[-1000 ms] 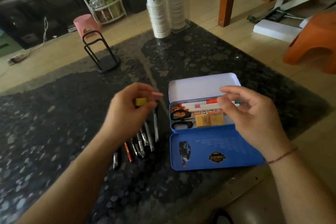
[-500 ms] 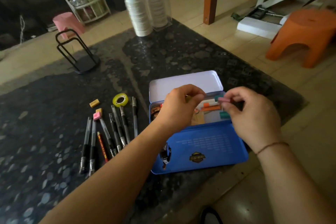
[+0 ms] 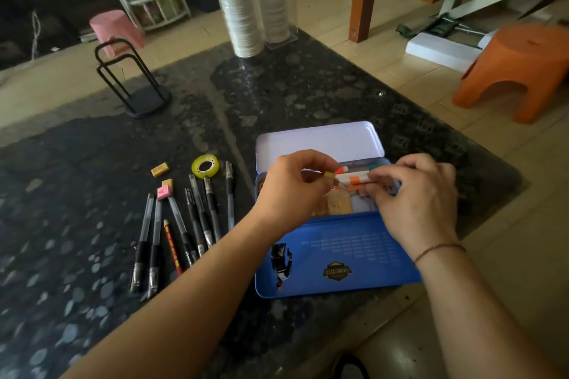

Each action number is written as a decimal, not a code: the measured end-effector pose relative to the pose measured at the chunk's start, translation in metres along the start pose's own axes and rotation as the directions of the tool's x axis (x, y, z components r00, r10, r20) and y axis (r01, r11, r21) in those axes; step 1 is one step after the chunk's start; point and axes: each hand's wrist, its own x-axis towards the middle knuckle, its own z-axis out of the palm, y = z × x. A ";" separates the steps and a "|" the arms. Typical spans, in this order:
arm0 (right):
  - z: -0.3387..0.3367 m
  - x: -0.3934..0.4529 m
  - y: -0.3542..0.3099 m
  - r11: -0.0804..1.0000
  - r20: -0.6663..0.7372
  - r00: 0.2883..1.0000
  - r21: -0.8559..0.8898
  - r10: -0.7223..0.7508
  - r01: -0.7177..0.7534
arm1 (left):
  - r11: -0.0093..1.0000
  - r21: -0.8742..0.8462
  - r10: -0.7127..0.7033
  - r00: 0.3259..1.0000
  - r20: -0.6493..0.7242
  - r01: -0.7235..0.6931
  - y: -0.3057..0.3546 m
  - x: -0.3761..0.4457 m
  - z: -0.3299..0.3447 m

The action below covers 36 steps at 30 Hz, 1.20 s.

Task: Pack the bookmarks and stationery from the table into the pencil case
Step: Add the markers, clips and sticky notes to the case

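A blue tin pencil case (image 3: pixel 338 258) lies open on the dark stone table (image 3: pixel 277 86), its pale lid (image 3: pixel 320 141) tipped back. Inside lie white markers with orange caps (image 3: pixel 354 178) and tan bookmarks (image 3: pixel 338 206). My left hand (image 3: pixel 292 191) hovers over the case and pinches a small yellow piece (image 3: pixel 329 175). My right hand (image 3: pixel 412 197) is over the case's right half, fingertips pinching at the markers; what it holds is hidden. Left of the case lie several black pens (image 3: pixel 197 218), a red pencil (image 3: pixel 172 246), a pink eraser (image 3: pixel 162 192), tan erasers (image 3: pixel 160 170) and a yellow tape roll (image 3: pixel 205 165).
A black wire stand (image 3: pixel 132 83) stands at the back left of the table. Stacked paper cups (image 3: pixel 243 9) in clear sleeves stand at the far edge. An orange stool (image 3: pixel 517 71) and a pink stool (image 3: pixel 114 28) are on the floor beyond.
My left hand carried the yellow piece from above the pens rightward to over the case. My right hand dropped lower into the case. The camera view shifted left.
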 end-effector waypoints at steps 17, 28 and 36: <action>-0.026 -0.004 0.004 0.971 0.104 0.969 0.113 -0.223 0.212 | 0.968 0.207 0.135 0.989 0.056 -0.144 0.008 -0.008 0.028; -0.028 -0.001 -0.001 0.893 0.110 0.973 0.429 -0.203 0.138 | 0.895 0.351 0.347 0.924 -0.161 -0.275 0.008 0.001 0.032; -0.023 -0.004 0.004 0.953 0.080 0.995 0.302 -0.062 0.035 | 0.880 0.371 0.342 0.938 -0.062 -0.296 0.005 -0.007 0.033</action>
